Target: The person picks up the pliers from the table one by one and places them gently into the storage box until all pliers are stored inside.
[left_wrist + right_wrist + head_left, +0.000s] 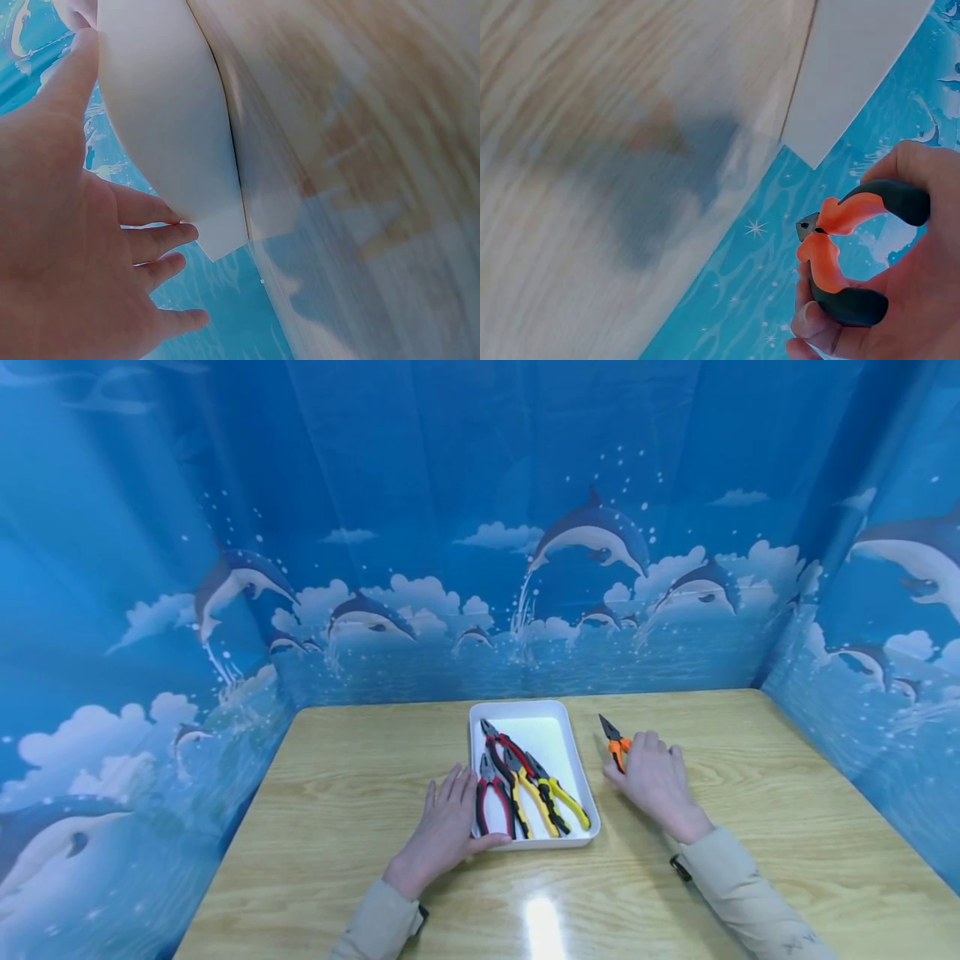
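My right hand (660, 777) grips long-nose pliers (825, 225) with orange and black handles, to the right of a white tray (566, 727). Their dark pointed jaws face away from me in the head view, and the handles are spread apart. At the tray's near left corner, my left hand (446, 827) rests with its fingers straight along the outer left wall and its thumb at the near rim. Inside the tray, red-and-black pliers (501, 793) lie beside yellow-and-black pliers (573, 806), several tools in all, partly overlapping.
A wood-grain table (345, 793) carries the tray. Behind and at both sides hangs a blue curtain (450, 468) printed with dolphins, meeting the table's far edge. A bright reflection shows on the tabletop near the front.
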`<state>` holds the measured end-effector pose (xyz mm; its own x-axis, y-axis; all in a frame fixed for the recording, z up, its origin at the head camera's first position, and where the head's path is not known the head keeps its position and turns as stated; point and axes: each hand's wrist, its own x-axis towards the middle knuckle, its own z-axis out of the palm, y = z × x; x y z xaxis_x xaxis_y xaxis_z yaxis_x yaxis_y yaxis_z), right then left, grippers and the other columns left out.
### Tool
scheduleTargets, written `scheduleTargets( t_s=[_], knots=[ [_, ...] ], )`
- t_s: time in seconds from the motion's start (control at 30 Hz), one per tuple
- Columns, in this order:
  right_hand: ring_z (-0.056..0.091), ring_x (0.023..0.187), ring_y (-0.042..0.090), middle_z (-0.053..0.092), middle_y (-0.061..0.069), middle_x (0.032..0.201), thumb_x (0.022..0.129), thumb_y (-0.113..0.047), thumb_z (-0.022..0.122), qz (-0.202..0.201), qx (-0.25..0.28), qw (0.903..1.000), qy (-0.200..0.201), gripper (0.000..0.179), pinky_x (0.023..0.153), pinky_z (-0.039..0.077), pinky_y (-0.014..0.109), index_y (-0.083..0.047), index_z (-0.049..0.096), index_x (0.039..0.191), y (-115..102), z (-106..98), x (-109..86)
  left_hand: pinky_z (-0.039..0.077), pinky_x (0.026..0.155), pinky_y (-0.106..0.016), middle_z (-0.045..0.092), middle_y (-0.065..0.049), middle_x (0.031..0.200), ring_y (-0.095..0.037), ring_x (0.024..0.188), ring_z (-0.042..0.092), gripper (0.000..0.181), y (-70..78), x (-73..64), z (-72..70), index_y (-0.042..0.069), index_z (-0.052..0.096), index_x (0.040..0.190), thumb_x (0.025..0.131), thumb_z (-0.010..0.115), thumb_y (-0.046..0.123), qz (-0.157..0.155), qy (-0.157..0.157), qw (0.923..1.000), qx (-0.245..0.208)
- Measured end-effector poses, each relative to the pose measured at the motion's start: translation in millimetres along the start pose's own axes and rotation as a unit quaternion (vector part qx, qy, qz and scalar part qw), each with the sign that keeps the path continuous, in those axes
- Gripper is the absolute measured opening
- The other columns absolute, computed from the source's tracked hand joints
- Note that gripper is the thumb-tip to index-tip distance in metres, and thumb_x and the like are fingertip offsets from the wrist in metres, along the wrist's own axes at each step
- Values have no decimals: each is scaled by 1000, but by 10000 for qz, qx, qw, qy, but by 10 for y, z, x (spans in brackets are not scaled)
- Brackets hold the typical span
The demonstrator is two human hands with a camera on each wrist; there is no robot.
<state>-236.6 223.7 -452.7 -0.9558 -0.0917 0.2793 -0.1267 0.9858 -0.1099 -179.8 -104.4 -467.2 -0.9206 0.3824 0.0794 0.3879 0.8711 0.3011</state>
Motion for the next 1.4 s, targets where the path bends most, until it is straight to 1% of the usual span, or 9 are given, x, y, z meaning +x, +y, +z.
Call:
scheduleTargets(
  t_s=[0.2,0.33,0.43,0.6,0.7,0.87,0.97,1.2,1.4],
  knots=[
    [39,61,24,44,13,76,90,-43,69,-22,-13,10000,-63,52,56,30,34,4,48,83,-75,-55,1,18,119,-68,24,-27,163,-43,152,19,110,-14,9,16,-6,28,156,86,61,72,3,-10,10000,41],
    [41,64,25,48,15,79,90,-44,69,-11,137,9998,-131,52,59,33,37,5,50,87,-144,-86,25,18,119,-68,23,-27,163,-43,152,19,110,-12,10,19,-6,28,156,86,61,72,-38,-30,10000,59],
    [43,66,25,50,16,81,90,-44,69,-56,191,9997,-160,52,62,36,39,5,51,89,-221,-110,56,19,119,-68,24,-27,162,-44,151,20,110,-13,6,20,-6,30,155,85,63,72,-45,-6,10000,79],
    [45,67,26,52,17,84,90,-42,67,-178,136,9997,-131,49,65,39,42,4,51,90,-381,-136,135,17,119,-68,26,-27,162,-44,151,20,109,-11,2,9,-7,30,155,86,65,68,-48,-44,10000,-28],
    [46,68,27,53,18,87,90,-42,67,-227,106,9995,-186,49,67,40,43,4,51,91,-476,-142,190,17,119,-68,25,-28,162,-44,152,19,109,-7,-3,4,-8,29,155,86,65,68,-13,-63,10000,-42],
    [47,68,27,53,17,86,90,-41,66,-326,22,9987,-392,45,67,41,43,2,52,89,-596,-136,293,18,119,-69,24,-28,162,-45,151,20,108,-11,-9,8,-9,29,154,86,65,67,56,19,10000,-38],
    [47,68,26,53,17,85,91,-40,64,-370,-92,9976,-574,43,67,43,44,2,53,87,-655,-126,358,17,119,-69,24,-28,162,-45,151,20,109,-16,-9,10,-8,29,155,86,65,68,31,23,10000,-42],
    [54,73,29,57,19,90,91,-44,65,-374,-289,9935,-1039,54,78,49,51,9,59,101,-796,-53,491,17,119,-69,23,-28,163,-44,152,19,110,-21,3,13,-7,29,155,86,63,71,-18,0,10000,-37],
    [55,75,28,56,18,90,89,-46,66,-289,-400,9897,-1343,57,84,49,51,9,59,101,-899,24,580,17,119,-68,23,-26,163,-43,152,18,111,-28,9,19,-6,28,156,86,61,72,-51,-77,9999,-66]
  ],
)
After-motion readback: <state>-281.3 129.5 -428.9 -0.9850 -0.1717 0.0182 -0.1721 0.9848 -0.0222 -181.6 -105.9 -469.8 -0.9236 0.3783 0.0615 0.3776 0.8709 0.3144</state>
